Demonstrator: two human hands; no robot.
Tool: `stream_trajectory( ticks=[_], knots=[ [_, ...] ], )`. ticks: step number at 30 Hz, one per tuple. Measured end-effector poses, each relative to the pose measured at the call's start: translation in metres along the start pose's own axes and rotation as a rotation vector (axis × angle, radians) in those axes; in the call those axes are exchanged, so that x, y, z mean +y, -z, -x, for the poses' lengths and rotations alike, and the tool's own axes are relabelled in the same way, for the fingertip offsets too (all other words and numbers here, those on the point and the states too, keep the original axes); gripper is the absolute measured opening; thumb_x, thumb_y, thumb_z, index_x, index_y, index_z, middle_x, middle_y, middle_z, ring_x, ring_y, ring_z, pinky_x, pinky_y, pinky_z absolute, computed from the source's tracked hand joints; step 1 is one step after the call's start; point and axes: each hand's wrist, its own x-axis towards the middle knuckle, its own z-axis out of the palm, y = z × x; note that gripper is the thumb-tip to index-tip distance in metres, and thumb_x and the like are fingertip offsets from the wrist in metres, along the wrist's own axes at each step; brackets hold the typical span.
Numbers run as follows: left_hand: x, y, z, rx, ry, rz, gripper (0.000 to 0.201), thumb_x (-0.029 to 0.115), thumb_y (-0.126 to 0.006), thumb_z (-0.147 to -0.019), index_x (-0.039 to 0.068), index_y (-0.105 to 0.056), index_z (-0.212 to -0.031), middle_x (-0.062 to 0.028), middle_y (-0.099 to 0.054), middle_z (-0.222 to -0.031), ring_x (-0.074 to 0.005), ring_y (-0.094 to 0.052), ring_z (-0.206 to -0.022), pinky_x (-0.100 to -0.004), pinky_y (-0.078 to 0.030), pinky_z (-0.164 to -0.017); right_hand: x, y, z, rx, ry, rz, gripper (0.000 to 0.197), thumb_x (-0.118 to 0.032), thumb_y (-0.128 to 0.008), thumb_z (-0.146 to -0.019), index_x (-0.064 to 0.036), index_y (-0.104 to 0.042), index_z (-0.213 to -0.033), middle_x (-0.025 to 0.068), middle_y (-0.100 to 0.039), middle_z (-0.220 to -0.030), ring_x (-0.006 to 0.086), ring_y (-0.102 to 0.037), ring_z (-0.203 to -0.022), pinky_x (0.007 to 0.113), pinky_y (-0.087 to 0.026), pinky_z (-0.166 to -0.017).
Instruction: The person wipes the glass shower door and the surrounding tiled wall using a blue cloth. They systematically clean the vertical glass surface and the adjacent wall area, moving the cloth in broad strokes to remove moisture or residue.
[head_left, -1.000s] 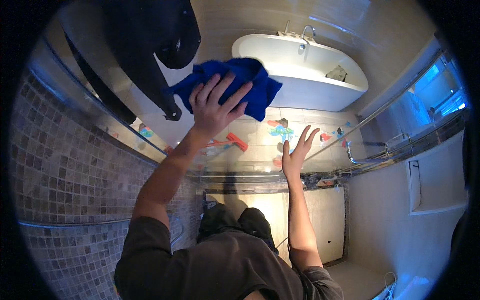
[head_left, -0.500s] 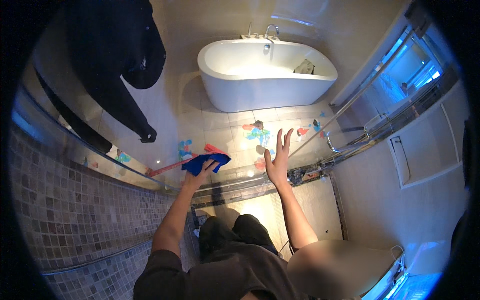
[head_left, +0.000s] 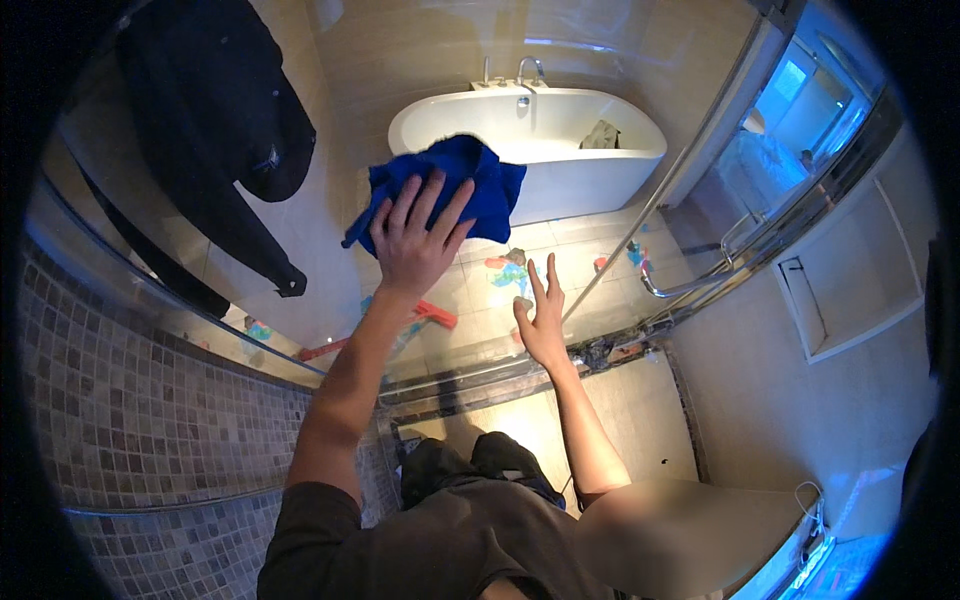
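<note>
Left hand [head_left: 416, 250]: wide grip, spread over blue cloth [head_left: 494, 192]
Right hand [head_left: 542, 326]: wide, empty
Pressure: best even, palm flat

Could not see the near left side of the bathtub [head_left: 590, 182], behind the blue cloth [head_left: 492, 190]. Failed to identify the grey thing [head_left: 600, 136] inside the bathtub. Lost part of the red thing [head_left: 437, 315], below the bathtub, behind the left forearm [head_left: 345, 405]. Saw only blur [head_left: 680, 540] far below the bathtub's right end.
</note>
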Motion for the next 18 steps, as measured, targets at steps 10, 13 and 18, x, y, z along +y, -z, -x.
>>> stream_trajectory(
  ticks=[10, 13, 18],
  knots=[
    [0.038, 0.000, 0.047, -0.460, 0.084, 0.718, 0.046, 0.003, -0.056, -0.086, 0.008, -0.052, -0.132, -0.0119, -0.048, -0.137, -0.0324, -0.048, -0.123, -0.0390, -0.043, -0.098, -0.029, 0.020, -0.011, 0.184, 0.242, -0.266, 0.013, -0.001, -0.054, -0.085, -0.0026, -0.062, -0.095, 0.0132, -0.061, -0.107, 0.0300, -0.056, -0.104, 0.039, -0.043, -0.090],
    [0.033, 0.016, 0.009, -0.420, 0.133, 0.977, 0.042, 0.004, -0.041, -0.093, 0.001, -0.044, -0.135, -0.0158, -0.044, -0.141, -0.0336, -0.040, -0.132, -0.0383, -0.034, -0.106, -0.062, 0.005, -0.035, 0.106, 0.339, -0.459, 0.008, 0.000, -0.054, -0.082, 0.0004, -0.058, -0.089, 0.0139, -0.059, -0.091, 0.0318, -0.056, -0.087, 0.036, -0.043, -0.079],
    [0.012, 0.033, 0.012, -0.355, 0.616, 1.386, 0.039, 0.023, -0.035, -0.100, -0.002, -0.050, -0.126, -0.0180, -0.056, -0.128, -0.0249, -0.053, -0.119, -0.0349, -0.038, -0.100, -0.041, -0.055, -0.047, 0.072, 0.031, -0.695, 0.015, -0.007, -0.062, -0.082, -0.0001, -0.057, -0.095, 0.0134, -0.060, -0.091, 0.0268, -0.057, -0.085, 0.036, -0.044, -0.077]
  ],
)
